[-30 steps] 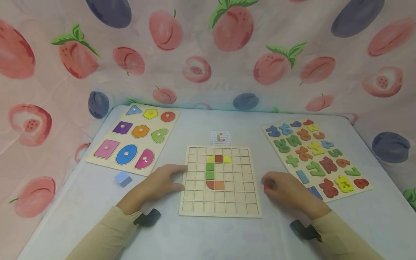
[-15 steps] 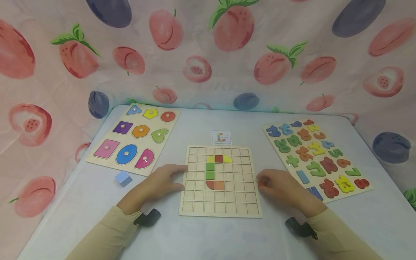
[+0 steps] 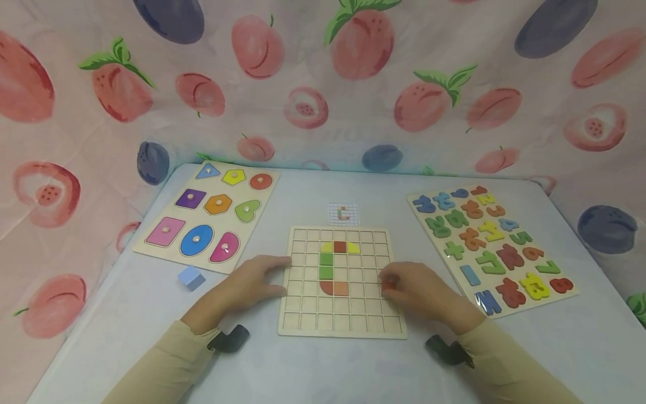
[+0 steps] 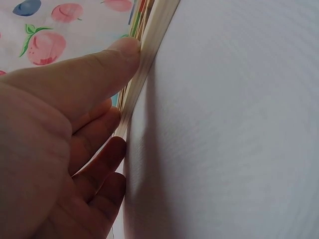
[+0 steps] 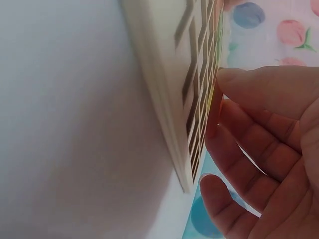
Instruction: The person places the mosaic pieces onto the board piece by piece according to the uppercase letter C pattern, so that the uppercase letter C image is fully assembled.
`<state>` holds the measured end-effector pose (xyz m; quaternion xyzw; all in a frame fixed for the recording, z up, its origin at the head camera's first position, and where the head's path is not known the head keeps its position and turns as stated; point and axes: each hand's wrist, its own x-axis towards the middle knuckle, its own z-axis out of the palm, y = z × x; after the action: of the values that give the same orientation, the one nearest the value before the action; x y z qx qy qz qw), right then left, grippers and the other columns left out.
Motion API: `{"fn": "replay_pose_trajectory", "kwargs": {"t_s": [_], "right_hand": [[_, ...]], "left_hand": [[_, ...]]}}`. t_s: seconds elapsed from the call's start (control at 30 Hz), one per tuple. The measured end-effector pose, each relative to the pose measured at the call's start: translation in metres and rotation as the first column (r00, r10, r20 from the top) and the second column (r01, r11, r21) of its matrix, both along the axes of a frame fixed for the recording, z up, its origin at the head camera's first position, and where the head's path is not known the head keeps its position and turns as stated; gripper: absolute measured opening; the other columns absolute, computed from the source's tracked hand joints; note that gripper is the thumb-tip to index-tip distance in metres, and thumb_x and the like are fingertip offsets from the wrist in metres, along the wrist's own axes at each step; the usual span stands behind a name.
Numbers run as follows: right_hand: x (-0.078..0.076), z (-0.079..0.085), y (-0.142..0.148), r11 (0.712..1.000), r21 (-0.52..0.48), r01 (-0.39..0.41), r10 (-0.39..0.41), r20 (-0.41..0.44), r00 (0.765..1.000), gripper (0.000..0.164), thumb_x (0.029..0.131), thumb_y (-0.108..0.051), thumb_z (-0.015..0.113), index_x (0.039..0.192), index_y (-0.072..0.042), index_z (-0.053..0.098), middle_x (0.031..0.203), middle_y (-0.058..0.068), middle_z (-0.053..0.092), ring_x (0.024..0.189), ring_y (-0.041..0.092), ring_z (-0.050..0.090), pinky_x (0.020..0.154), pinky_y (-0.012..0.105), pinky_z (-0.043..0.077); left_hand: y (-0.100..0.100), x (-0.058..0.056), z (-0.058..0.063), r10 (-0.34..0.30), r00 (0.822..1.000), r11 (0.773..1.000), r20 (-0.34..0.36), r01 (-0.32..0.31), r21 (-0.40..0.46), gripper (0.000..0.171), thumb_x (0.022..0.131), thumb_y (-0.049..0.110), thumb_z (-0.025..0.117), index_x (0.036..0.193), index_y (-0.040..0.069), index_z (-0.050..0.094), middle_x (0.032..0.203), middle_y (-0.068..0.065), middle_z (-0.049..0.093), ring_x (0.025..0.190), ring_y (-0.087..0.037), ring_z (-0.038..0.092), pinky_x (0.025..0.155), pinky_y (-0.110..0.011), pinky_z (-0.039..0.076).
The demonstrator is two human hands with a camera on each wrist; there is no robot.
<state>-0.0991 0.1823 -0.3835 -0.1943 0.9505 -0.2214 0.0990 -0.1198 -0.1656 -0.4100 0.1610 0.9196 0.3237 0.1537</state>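
A wooden grid board (image 3: pixel 308 322) lies at the middle of the table, with yellow, red, green and orange tiles (image 3: pixel 326 265) set in a C-like shape. My left hand (image 3: pixel 249 283) rests at its left edge; in the left wrist view the thumb (image 4: pixel 124 52) touches the rim and the other fingers spread below it. Over the board's right columns, my right hand (image 3: pixel 424 292) pinches a small red-orange tile (image 5: pixel 215 112) between thumb and fingertips. That tile stands on edge close to the grid in the right wrist view, and is mostly hidden by the fingers in the head view.
Behind the board lies a small pattern card (image 3: pixel 343 214). A shape puzzle (image 3: pixel 206 219) with knobs is at left, a blue block (image 3: pixel 192 278) near its lower edge. A puzzle of numbers and characters (image 3: pixel 497 244) lies at right, beside my right forearm. Fruit-print cloth (image 3: pixel 323 73) hangs behind.
My right hand has moved left with the tile, from the table beside the board to over its right columns. The left hand stays at the left edge.
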Motion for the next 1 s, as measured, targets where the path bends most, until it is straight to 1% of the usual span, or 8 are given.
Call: {"fn": "replay_pose_trajectory", "kwargs": {"t_s": [0.17, 0.37, 0.63, 0.77, 1.0], "right_hand": [[-0.002, 0.001, -0.009, 1.0, -0.001, 0.004, -0.004, 0.013, 1.0, 0.019, 0.087, -0.012, 0.076, 0.106, -0.011, 0.073, 0.093, -0.006, 0.068, 0.085, 0.013, 0.059, 0.083, 0.037, 0.054], [-0.003, 0.003, -0.019, 1.0, -0.02, 0.008, -0.007, 0.035, 0.999, 0.019, 0.087, -0.012, 0.075, 0.106, -0.011, 0.073, 0.096, -0.004, 0.069, 0.09, 0.015, 0.062, 0.087, 0.039, 0.054], [-0.005, 0.002, -0.031, 1.0, -0.004, -0.017, 0.017, -0.011, 1.0, 0.017, 0.087, -0.012, 0.074, 0.104, -0.011, 0.073, 0.093, -0.004, 0.068, 0.087, 0.016, 0.06, 0.084, 0.038, 0.053], [-0.005, 0.002, -0.037, 1.0, -0.004, -0.011, 0.011, -0.001, 1.0, 0.016, 0.087, -0.012, 0.073, 0.103, -0.012, 0.073, 0.092, -0.005, 0.067, 0.086, 0.014, 0.059, 0.082, 0.036, 0.053], [-0.007, 0.003, -0.045, 0.999, -0.009, -0.033, 0.033, -0.004, 0.999, 0.016, 0.085, -0.01, 0.073, 0.102, -0.011, 0.074, 0.093, -0.003, 0.069, 0.088, 0.017, 0.061, 0.083, 0.038, 0.053]], "left_hand": [[0.0, 0.0, 0.0, -0.002, 1.0, 1.0, -0.002, 0.002, 0.0, 0.062, 0.086, 0.018, 0.081, 0.143, 0.014, 0.057, 0.143, -0.005, 0.055, 0.137, -0.03, 0.043, 0.11, -0.049, 0.039], [0.0, 0.001, 0.001, -0.004, 1.0, 1.0, -0.008, 0.004, -0.004, 0.061, 0.086, 0.019, 0.08, 0.142, 0.014, 0.057, 0.142, -0.006, 0.056, 0.137, -0.031, 0.044, 0.11, -0.05, 0.039], [0.0, 0.0, 0.001, -0.001, 1.0, 1.0, -0.002, 0.001, -0.005, 0.062, 0.086, 0.019, 0.08, 0.143, 0.014, 0.057, 0.143, -0.005, 0.055, 0.137, -0.031, 0.044, 0.11, -0.05, 0.039], [0.0, 0.0, 0.0, -0.001, 1.0, 1.0, 0.0, 0.001, -0.007, 0.062, 0.086, 0.02, 0.08, 0.143, 0.015, 0.057, 0.143, -0.005, 0.055, 0.137, -0.03, 0.044, 0.11, -0.05, 0.039], [0.0, 0.001, -0.001, 0.005, 1.0, 1.0, 0.011, -0.005, -0.004, 0.062, 0.086, 0.019, 0.081, 0.143, 0.015, 0.057, 0.143, -0.005, 0.055, 0.138, -0.03, 0.043, 0.11, -0.05, 0.039]]}}
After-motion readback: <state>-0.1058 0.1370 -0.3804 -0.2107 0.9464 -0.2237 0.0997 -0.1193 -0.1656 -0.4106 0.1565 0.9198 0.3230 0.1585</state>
